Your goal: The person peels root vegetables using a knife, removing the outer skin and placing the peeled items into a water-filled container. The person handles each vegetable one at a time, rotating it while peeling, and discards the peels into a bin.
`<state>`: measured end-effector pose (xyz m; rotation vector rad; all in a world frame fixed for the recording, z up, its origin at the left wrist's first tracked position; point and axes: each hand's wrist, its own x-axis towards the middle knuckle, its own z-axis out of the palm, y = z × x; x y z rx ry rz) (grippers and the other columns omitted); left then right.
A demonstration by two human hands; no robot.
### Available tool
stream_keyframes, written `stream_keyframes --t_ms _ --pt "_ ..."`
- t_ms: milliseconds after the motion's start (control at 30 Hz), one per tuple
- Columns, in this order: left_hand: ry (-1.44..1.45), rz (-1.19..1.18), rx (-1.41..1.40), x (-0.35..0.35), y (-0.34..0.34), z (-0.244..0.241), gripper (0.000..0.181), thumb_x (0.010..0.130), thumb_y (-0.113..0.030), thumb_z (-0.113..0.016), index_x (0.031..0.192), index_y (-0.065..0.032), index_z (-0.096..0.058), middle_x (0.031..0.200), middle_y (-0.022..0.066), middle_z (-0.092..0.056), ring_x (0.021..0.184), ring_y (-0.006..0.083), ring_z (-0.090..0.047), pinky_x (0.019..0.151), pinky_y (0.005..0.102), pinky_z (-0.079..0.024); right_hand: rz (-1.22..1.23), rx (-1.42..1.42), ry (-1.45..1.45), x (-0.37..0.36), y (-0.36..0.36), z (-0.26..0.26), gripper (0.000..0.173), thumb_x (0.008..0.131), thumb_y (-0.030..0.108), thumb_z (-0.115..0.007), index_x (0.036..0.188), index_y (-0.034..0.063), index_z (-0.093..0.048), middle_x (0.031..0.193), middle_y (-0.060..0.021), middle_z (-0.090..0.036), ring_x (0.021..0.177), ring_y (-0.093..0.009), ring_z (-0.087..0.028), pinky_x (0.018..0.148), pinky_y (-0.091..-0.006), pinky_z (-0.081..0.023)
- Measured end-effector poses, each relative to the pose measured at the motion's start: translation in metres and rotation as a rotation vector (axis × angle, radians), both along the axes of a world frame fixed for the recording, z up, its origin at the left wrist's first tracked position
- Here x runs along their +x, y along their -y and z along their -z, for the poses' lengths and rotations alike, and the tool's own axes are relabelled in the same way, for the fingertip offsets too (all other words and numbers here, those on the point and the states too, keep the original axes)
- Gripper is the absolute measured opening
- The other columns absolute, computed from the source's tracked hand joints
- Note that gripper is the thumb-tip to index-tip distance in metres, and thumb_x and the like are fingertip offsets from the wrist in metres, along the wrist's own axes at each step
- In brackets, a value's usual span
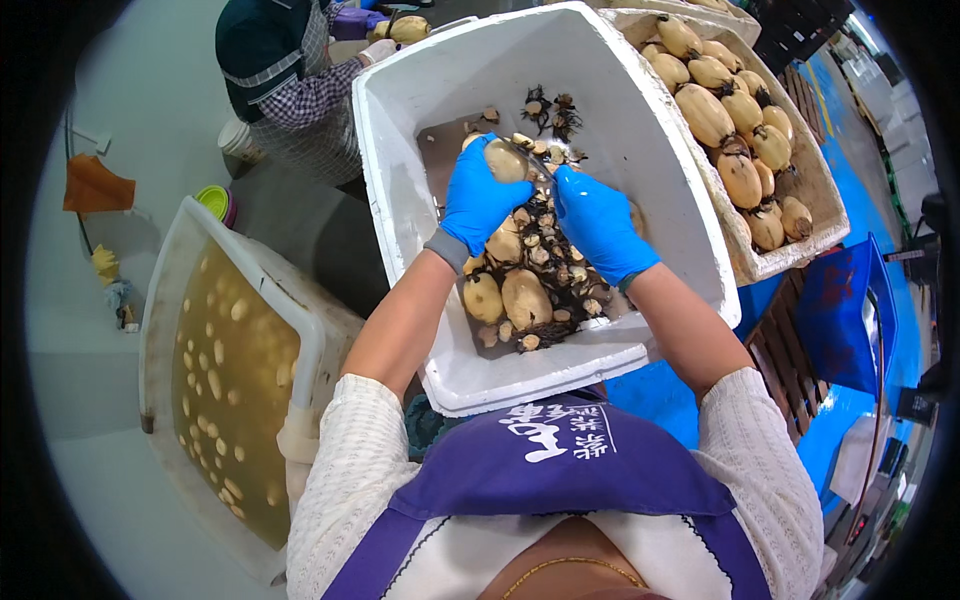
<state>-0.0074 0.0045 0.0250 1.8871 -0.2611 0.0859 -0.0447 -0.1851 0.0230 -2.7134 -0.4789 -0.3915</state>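
Observation:
My left hand (pixel 480 191), in a blue glove, grips a pale lotus root segment (pixel 506 160) above a white foam box (pixel 630 112). In my blue-gloved right hand (pixel 598 217) is a knife (pixel 534 157), its handle mostly hidden by my fingers. The blade lies against or just beside the segment's right side; I cannot tell if it cuts in. Below both hands, dark fibrous root trimmings and cut end slices (pixel 551 251) cover much of the box's wet floor. Loose lotus root segments (pixel 526 298) rest at its near left, and dark tufts (pixel 559 116) at the far end.
Another foam box (pixel 821 251) heaped with lotus roots stands at right. On the left, a white tub (pixel 311 337) holds murky water and floating pale pieces. A co-worker (pixel 296 82) works at upper left. A blue bin (pixel 847 315) and wooden pallet (pixel 784 349) are at right.

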Motion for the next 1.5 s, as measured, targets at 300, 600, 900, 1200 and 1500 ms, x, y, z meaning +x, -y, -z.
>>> stream_keyframes --t_ms 300,600,900,1200,1500 --pt "-0.188 0.246 -0.246 0.001 0.003 0.005 0.073 0.070 -0.010 -0.084 0.133 -0.0026 -0.050 0.123 0.0123 -0.060 0.109 0.0216 -0.063 0.092 0.0344 -0.055 0.240 0.346 -0.625 0.032 0.039 -0.010 0.032 0.094 0.032 -0.060 0.104 0.0024 -0.065 0.096 -0.0212 -0.070 0.088 -0.031 -0.068 0.079 -0.0418 -0.053" --pt "-0.532 0.416 -0.440 -0.013 0.002 -0.020 0.067 0.078 -0.014 -0.079 0.136 -0.0032 -0.046 0.116 0.0130 -0.061 0.099 0.0226 -0.068 0.070 0.0332 -0.062 -0.194 0.950 -0.559 0.020 0.026 -0.031 0.034 0.088 0.018 -0.075 0.119 0.0062 -0.068 0.105 -0.0066 -0.071 0.095 -0.014 -0.065 0.087 -0.0297 -0.053" --pt "-0.577 0.475 -0.223 -0.007 -0.005 -0.015 0.066 0.076 -0.021 -0.079 0.134 -0.0052 -0.053 0.116 0.0117 -0.063 0.099 0.0211 -0.066 0.070 0.0297 -0.057 -0.080 0.499 -0.352 0.016 0.021 -0.033 0.022 0.086 0.016 -0.070 0.102 0.0016 -0.070 0.086 -0.0165 -0.072 0.077 -0.023 -0.070 0.072 -0.0346 -0.056" --pt "-0.093 0.216 0.150 -0.009 0.006 -0.007 0.081 0.065 -0.031 -0.086 0.133 -0.0030 -0.050 0.121 0.0154 -0.061 0.110 0.0277 -0.063 0.094 0.0379 -0.053 0.050 0.734 -0.364 0.026 0.033 -0.018 0.047 0.083 0.034 -0.077 0.119 0.0068 -0.066 0.092 -0.0148 -0.072 0.081 -0.024 -0.070 0.075 -0.0350 -0.056" --pt "0.139 0.212 0.323 -0.018 0.009 0.000 0.079 0.069 -0.025 -0.087 0.136 -0.0079 -0.049 0.128 0.0155 -0.058 0.114 0.0295 -0.061 0.097 0.0389 -0.051 0.071 0.955 -0.692 0.031 0.026 -0.020 0.044 0.083 0.035 -0.076 0.112 0.0037 -0.067 0.085 -0.0131 -0.070 0.075 -0.029 -0.067 0.071 -0.0382 -0.054"
